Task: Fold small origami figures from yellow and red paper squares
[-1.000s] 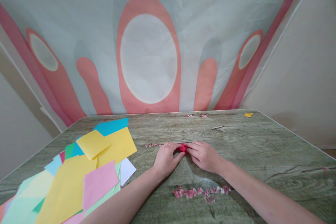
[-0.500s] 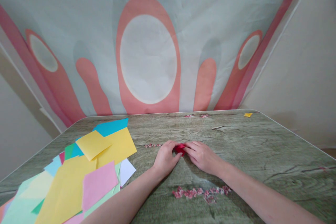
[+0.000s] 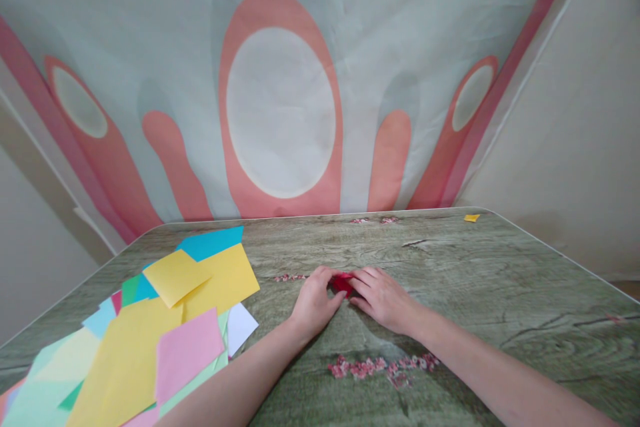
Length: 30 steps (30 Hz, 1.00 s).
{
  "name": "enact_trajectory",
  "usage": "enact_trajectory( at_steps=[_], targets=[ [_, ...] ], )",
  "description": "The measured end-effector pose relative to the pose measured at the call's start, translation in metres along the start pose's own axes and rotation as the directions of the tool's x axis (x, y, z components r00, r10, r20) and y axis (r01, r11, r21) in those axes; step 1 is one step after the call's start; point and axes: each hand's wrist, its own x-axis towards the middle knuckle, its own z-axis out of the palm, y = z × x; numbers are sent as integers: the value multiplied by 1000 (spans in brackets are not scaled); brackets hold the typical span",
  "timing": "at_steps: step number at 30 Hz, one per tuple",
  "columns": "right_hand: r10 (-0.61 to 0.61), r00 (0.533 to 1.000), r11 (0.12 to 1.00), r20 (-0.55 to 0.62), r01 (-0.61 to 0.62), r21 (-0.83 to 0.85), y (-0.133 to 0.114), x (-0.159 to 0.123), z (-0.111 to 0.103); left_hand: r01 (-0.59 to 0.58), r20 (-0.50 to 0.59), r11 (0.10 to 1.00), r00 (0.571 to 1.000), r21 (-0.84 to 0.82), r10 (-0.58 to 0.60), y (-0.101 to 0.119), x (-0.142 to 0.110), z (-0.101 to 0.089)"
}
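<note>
A small folded red paper (image 3: 343,281) lies on the wood-grain table (image 3: 475,273) between my two hands. My left hand (image 3: 313,303) rests on the table with its fingers curled onto the paper's left side. From the right, my right hand (image 3: 383,295) has its fingertips pinched on the red paper. Most of the paper is hidden under the fingers.
A loose heap of coloured paper sheets (image 3: 150,333), yellow, pink, blue and green, covers the table's left side. A small yellow paper piece (image 3: 471,218) lies at the far right corner. Printed pink flower marks (image 3: 383,367) show on the table near my forearms. A patterned cloth hangs behind.
Both hands and the red paper have shifted slightly to the left; the fingers keep working on the paper.
</note>
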Motion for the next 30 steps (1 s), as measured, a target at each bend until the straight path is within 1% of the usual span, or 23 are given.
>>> enact_trajectory(
  at_steps=[2,4,6,8,9,10,13,15,19,24,28,30],
  targets=[
    [-6,1000,999,-15,7,52,1,-2,-1,2,-4,1000,1000,2,-2,-1,0,1],
    [12,998,988,-59,-2,153,5,-4,0,6,-4,1000,1000,8,-6,-1,0,1],
    [101,986,954,-134,-58,294,12,-6,3,9,-2,1000,1000,12,-9,-1,1,2],
    [263,944,899,-198,-164,407,19,-6,7,9,2,1000,1000,12,-9,-2,1,2],
    [320,925,875,-206,-205,438,23,-6,8,12,3,1000,1000,12,-12,-2,1,2],
    [333,926,863,-179,-223,453,26,-5,10,15,3,1000,1000,12,-15,-2,1,2],
    [307,947,858,-95,-232,458,30,-1,12,22,4,1000,1000,10,-22,-2,1,2],
    [302,951,861,-63,-244,446,30,1,11,21,6,1000,1000,3,-21,-3,0,2],
    [318,948,854,-30,-273,443,28,3,10,39,7,999,999,-8,-39,-4,1,3],
    [316,949,831,-15,-269,487,29,5,11,99,25,995,995,-12,-99,-5,5,6],
    [317,948,797,3,-268,541,30,7,12,124,66,992,990,-20,-123,-6,11,4],
    [324,946,794,7,-276,542,29,9,12,132,93,991,987,-21,-129,-6,13,2]
  ],
)
